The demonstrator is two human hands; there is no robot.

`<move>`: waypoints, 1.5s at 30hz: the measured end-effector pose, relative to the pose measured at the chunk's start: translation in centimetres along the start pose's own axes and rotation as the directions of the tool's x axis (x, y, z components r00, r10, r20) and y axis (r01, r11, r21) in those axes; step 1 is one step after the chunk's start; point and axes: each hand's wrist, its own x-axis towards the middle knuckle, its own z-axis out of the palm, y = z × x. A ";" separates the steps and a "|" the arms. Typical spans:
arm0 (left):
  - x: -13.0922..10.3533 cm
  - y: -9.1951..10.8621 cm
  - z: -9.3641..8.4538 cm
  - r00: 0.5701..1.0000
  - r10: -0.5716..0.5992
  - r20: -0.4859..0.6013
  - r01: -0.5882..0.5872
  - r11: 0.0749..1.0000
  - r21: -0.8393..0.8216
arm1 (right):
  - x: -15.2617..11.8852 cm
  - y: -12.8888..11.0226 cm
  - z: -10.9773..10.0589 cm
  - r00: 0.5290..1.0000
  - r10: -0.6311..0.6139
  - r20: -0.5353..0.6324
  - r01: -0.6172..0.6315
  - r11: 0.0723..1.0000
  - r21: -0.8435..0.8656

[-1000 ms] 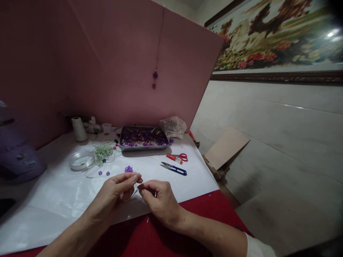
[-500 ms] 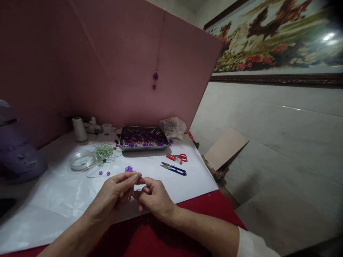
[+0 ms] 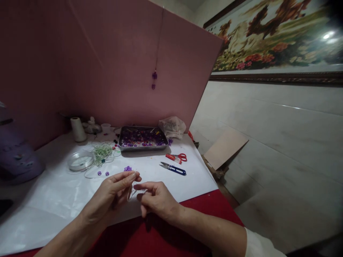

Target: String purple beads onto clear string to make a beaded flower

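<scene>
My left hand [image 3: 118, 189] is closed in a pinch, thumb against index finger, on a thin pale cord [image 3: 129, 193] that loops down below its fingertips. Just right of it, my right hand [image 3: 158, 198] has its index finger stretched toward the cord and its thumb held a little apart from that finger; whether it holds part of the cord is too fine to tell. Behind my left hand lies a purple bead cluster [image 3: 128, 168]. Two loose purple beads [image 3: 103, 173] rest on the white sheet to its left.
A metal tray [image 3: 143, 148] of beads stands behind the hands. Blue snips [image 3: 173, 169] and red scissors [image 3: 182, 157] lie to the right. At left are green cord [image 3: 103, 152], a clear spool [image 3: 80, 161], a thread cone [image 3: 78, 130] and a purple container [image 3: 18, 157].
My right hand has moved slightly down and away from my left fingertips, and its index finger has straightened. My left hand has shifted slightly left and keeps its pinch.
</scene>
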 end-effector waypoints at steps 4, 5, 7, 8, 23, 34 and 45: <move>-0.2 0.5 0.3 0.998 -0.059 -0.001 0.059 0.997 -0.053 | 1.1 0.3 0.6 0.995 -0.010 0.095 0.003 0.997 0.075; -0.3 0.6 0.4 0.997 -0.079 -0.013 0.078 0.995 -0.067 | 1.3 0.2 0.7 0.995 -0.006 0.098 -0.003 0.996 0.090; -0.4 0.8 0.5 0.994 -0.106 -0.028 0.103 0.992 -0.077 | 1.5 -0.1 0.7 0.996 0.039 0.079 -0.046 0.995 0.089; -0.4 0.9 0.5 0.994 -0.106 -0.018 0.104 0.992 -0.074 | 1.4 -0.3 0.6 0.995 0.068 0.073 -0.074 0.994 0.075; -0.1 0.8 -0.3 0.998 -0.061 0.035 0.065 0.991 -0.120 | -2.2 -2.2 -1.5 0.980 0.057 0.192 -0.040 0.995 -0.088; -0.7 1.7 0.1 0.992 -0.124 0.025 0.126 0.983 -0.132 | 0.0 -1.8 0.4 0.991 0.025 0.134 0.059 0.807 -0.587; -0.1 1.2 -0.3 0.998 -0.061 -0.012 0.059 0.993 -0.106 | -7.5 -6.9 -0.9 0.993 -0.006 0.122 0.090 0.708 -0.700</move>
